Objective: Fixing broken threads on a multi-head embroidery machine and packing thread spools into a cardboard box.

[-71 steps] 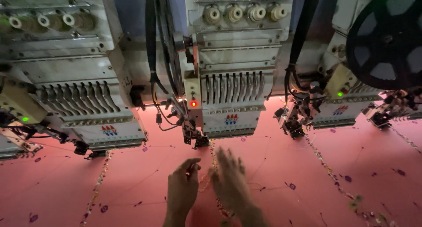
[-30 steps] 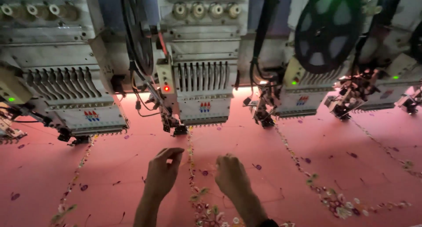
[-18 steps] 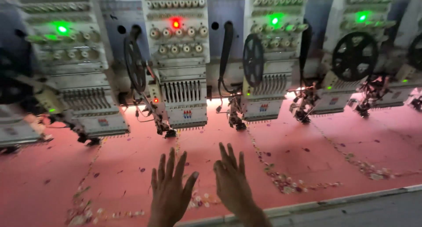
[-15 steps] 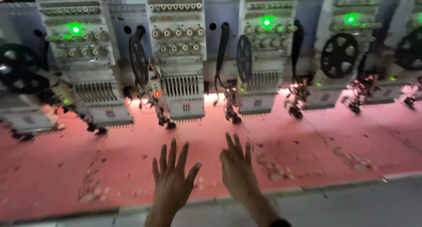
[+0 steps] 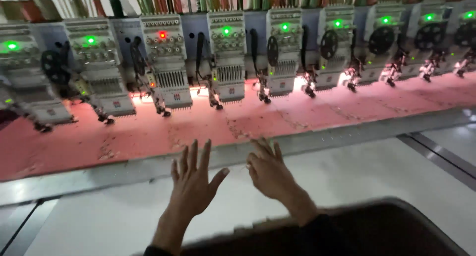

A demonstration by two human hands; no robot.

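My left hand is raised with fingers spread, holding nothing, above the white table of a long embroidery machine. My right hand hovers beside it, fingers loosely apart, empty, near the metal frame edge. Beyond the edge a pink fabric is stretched flat, with lines of stitched sequin motifs. A row of several embroidery heads stands over the fabric, most with green lamps; one head shows a red lamp.
Thread cones stand along the top of the machine. Black sequin reels hang on the heads. A dark curved edge fills the bottom right. A metal rail crosses the table at right.
The view has pulled back from the head with the red lamp. My hands have left the pink fabric and now hover spread over the white table in front of it.
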